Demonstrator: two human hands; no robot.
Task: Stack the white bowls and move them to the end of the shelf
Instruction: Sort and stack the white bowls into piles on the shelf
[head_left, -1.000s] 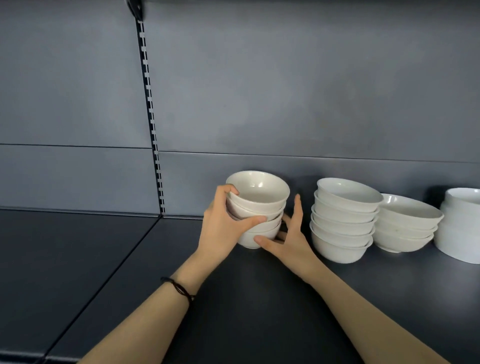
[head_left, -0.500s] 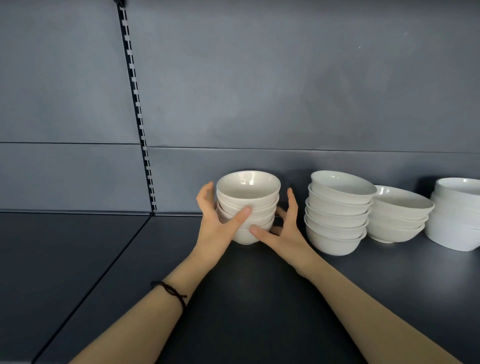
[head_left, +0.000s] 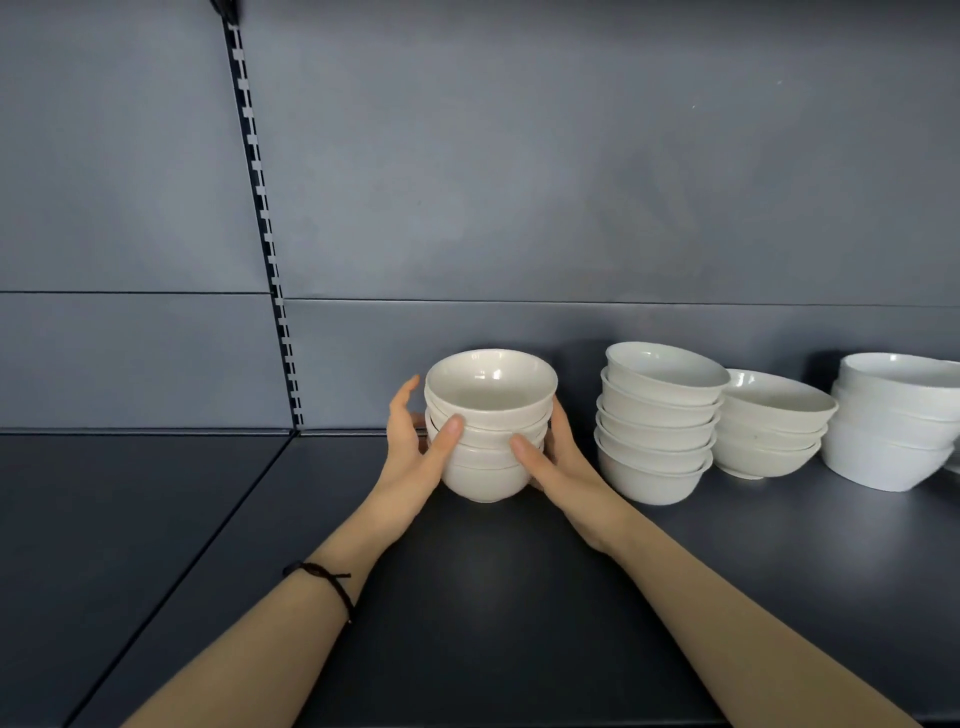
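Plainly glazed ceramic, the stack of white bowls (head_left: 491, 421) stands mid-way along the shelf (head_left: 467, 597), just left of a taller stack (head_left: 657, 426). I judge it heavy for its size, rigid, slick and apt to chip. The left hand (head_left: 415, 462) and right hand (head_left: 563, 470) clasp it from opposite sides, thumbs across the near face, fingers round the back. Whether its foot rests on the shelf I cannot tell. The safest hold is probably low, supporting the bottom bowl, since the upper ones merely nest and could slide.
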